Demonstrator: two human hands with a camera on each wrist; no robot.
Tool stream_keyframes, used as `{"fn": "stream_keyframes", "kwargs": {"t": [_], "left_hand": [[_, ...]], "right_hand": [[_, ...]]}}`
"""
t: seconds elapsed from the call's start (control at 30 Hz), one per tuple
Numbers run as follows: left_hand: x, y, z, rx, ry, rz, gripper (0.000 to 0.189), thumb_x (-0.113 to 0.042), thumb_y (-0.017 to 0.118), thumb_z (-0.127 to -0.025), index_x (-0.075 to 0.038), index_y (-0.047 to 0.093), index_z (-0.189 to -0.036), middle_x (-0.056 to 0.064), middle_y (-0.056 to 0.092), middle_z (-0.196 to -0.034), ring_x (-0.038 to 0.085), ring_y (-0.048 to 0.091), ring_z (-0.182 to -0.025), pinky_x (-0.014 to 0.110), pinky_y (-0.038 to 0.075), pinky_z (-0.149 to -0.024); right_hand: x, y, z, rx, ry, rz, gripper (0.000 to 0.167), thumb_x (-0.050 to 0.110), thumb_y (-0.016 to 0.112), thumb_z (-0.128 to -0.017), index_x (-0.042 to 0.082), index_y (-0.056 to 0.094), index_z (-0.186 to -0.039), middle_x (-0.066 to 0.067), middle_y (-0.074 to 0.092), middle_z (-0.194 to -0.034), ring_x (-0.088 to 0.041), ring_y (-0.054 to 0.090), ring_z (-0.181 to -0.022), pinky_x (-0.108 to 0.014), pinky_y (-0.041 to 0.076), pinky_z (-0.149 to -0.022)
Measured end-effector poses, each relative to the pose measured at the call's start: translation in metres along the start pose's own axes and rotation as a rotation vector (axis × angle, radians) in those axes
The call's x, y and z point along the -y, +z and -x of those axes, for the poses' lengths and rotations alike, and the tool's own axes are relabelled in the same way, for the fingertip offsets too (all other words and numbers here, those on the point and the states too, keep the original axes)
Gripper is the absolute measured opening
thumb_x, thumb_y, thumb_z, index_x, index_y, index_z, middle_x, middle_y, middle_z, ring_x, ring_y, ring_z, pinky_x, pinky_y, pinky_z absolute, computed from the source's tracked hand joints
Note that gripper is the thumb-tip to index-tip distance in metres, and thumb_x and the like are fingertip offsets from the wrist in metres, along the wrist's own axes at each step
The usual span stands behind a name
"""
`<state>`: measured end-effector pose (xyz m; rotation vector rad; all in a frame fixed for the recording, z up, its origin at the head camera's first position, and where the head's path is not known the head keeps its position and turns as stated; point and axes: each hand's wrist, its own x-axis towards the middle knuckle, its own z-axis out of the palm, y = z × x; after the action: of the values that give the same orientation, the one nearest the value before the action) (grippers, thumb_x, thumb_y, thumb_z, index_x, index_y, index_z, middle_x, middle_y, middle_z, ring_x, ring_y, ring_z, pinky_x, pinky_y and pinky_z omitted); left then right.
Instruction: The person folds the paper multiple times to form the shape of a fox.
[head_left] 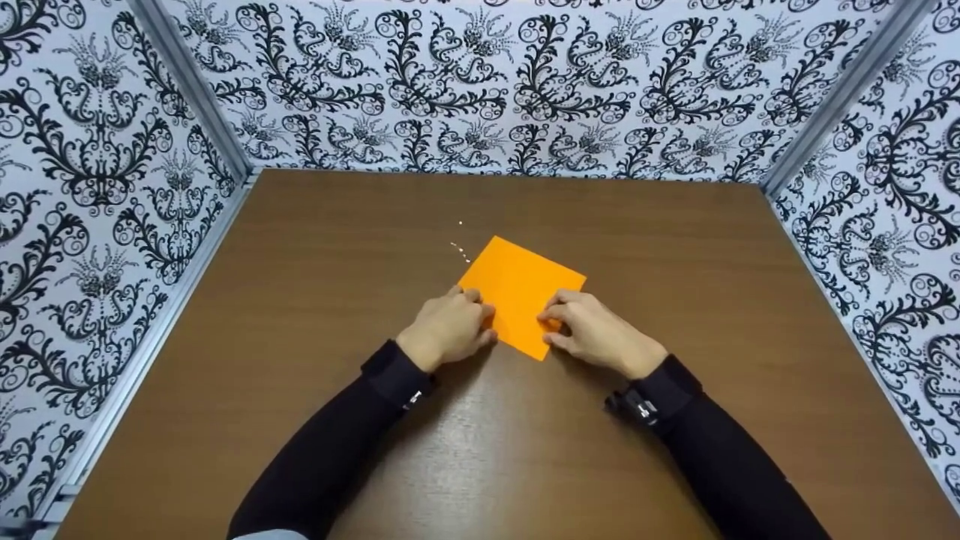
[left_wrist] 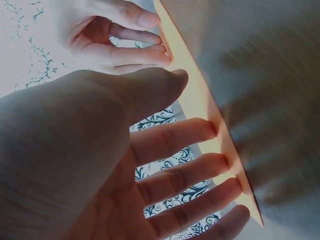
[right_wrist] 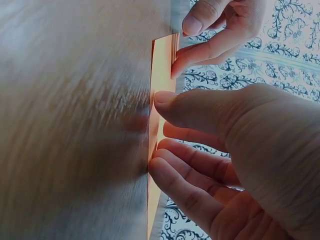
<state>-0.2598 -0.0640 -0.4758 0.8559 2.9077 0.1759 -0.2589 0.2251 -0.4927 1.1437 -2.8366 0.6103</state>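
Observation:
An orange square of paper (head_left: 517, 289) lies on the brown table, set at a slant. In the right wrist view, thin lines along one edge of the paper (right_wrist: 162, 65) look like layers; I cannot tell whether it is folded or stacked. My left hand (head_left: 450, 324) rests at its left side, and in the left wrist view the extended fingers (left_wrist: 175, 182) touch the sheet with the thumb held apart from them. At the right side, my right hand (head_left: 600, 330) touches the paper with thumb and fingertips, a gap between them.
Small white specks (head_left: 461, 251) show on the table (head_left: 360, 225) just beyond the paper's left corner. Black-and-white patterned walls (head_left: 465, 82) stand behind and at both sides, with metal posts (head_left: 199, 90) at the back corners. Dark sleeves with wrist cameras (head_left: 641, 405) cover both forearms.

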Motion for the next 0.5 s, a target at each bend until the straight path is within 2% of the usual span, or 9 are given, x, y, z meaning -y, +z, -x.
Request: {"fn": "stream_keyframes", "kwargs": {"t": [0.5], "left_hand": [[-0.0027,-0.0004,0.0054,-0.021,0.005,-0.026,0.035,-0.046,0.074,-0.117,-0.015,0.084,-0.129,0.017,0.077,-0.13,0.04,0.073,-0.126,0.06,0.073,-0.093]], "right_hand": [[0.0062,0.0075,0.0102,-0.02,-0.049,0.016,0.014,0.012,0.086,-0.109,0.005,0.09,-0.121,-0.012,0.08,-0.122,-0.028,0.079,-0.111,-0.044,0.071,-0.096]]}}
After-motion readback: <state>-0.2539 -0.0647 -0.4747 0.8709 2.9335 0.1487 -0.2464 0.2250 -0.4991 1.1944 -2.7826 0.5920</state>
